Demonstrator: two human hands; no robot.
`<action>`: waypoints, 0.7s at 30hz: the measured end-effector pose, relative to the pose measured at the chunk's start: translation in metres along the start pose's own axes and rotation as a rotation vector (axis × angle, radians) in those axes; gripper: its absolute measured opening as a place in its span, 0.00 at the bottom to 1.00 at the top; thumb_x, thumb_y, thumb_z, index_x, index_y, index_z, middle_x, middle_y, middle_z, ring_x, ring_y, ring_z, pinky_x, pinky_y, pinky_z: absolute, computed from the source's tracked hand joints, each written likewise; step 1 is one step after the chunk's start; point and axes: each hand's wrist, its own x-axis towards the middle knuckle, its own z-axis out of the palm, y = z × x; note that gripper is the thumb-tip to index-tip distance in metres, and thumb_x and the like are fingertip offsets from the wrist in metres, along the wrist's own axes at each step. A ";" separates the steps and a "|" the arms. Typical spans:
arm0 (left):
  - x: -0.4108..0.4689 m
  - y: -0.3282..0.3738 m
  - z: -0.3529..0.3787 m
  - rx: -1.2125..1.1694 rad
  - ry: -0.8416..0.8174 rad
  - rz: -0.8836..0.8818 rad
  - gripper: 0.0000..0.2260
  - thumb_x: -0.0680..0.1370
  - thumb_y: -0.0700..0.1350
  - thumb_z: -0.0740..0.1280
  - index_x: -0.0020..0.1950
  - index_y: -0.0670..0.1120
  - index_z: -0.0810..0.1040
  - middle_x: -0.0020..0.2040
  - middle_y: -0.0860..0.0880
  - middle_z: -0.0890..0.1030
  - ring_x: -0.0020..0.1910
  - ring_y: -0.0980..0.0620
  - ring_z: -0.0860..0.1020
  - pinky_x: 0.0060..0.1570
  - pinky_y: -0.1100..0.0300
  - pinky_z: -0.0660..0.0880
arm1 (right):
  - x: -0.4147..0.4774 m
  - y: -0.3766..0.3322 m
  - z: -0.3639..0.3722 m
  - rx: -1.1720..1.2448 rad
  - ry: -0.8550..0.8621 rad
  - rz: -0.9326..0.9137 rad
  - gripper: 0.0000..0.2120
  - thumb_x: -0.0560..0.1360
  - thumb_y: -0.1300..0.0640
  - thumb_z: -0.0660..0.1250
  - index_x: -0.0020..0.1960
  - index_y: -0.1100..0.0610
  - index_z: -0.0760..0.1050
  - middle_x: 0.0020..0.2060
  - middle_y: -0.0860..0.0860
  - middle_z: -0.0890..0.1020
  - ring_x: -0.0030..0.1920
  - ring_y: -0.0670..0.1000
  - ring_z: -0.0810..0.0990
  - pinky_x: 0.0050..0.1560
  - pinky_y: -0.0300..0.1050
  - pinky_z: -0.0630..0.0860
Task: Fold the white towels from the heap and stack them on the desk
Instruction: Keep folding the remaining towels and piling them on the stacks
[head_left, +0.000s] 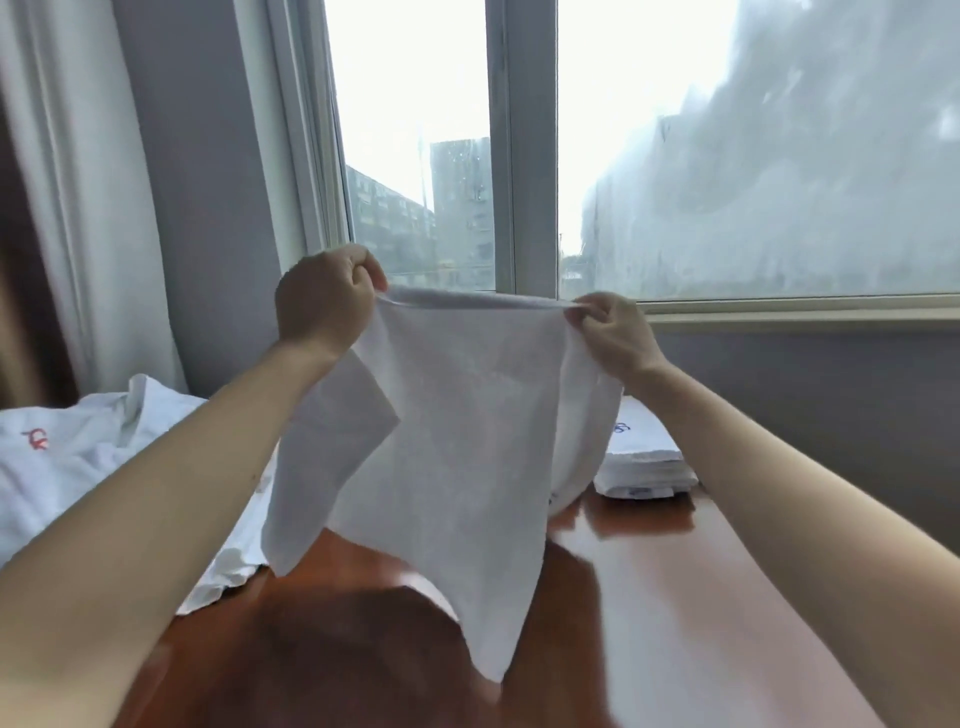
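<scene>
A white towel (457, 436) hangs in the air above the reddish-brown desk (649, 597). My left hand (324, 299) pinches its upper left corner and my right hand (610, 332) pinches its upper right corner, so the top edge is stretched between them. The towel's lower corners dangle unevenly, the lowest point near the desk top. The heap of unfolded white towels (78, 467) lies at the left, one with red stitching. A stack of folded white towels (644, 462) sits on the desk at the right, partly hidden behind the hanging towel.
A window (524, 156) with a grey frame and sill runs behind the desk. A pale curtain (78, 182) hangs at the far left. The grey wall (831, 405) stands right behind the folded stack.
</scene>
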 end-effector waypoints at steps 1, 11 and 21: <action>0.006 -0.002 -0.004 0.012 0.028 0.026 0.15 0.72 0.37 0.56 0.36 0.52 0.79 0.31 0.55 0.74 0.35 0.50 0.72 0.37 0.59 0.65 | 0.007 -0.007 0.000 0.008 0.013 -0.031 0.05 0.78 0.58 0.66 0.50 0.56 0.81 0.41 0.48 0.81 0.43 0.45 0.77 0.39 0.35 0.69; 0.022 -0.014 -0.033 0.102 0.044 0.124 0.16 0.71 0.39 0.55 0.33 0.52 0.79 0.31 0.57 0.75 0.34 0.51 0.74 0.37 0.59 0.66 | 0.019 -0.038 -0.003 -0.110 -0.022 -0.268 0.09 0.77 0.55 0.70 0.49 0.61 0.84 0.39 0.47 0.81 0.37 0.41 0.76 0.38 0.33 0.70; -0.101 -0.008 0.025 0.494 -1.360 -0.048 0.07 0.76 0.48 0.64 0.45 0.47 0.80 0.46 0.49 0.83 0.40 0.50 0.80 0.37 0.62 0.76 | -0.094 0.027 0.029 -0.357 -1.250 0.535 0.18 0.81 0.47 0.61 0.62 0.59 0.78 0.46 0.57 0.86 0.42 0.56 0.85 0.36 0.46 0.81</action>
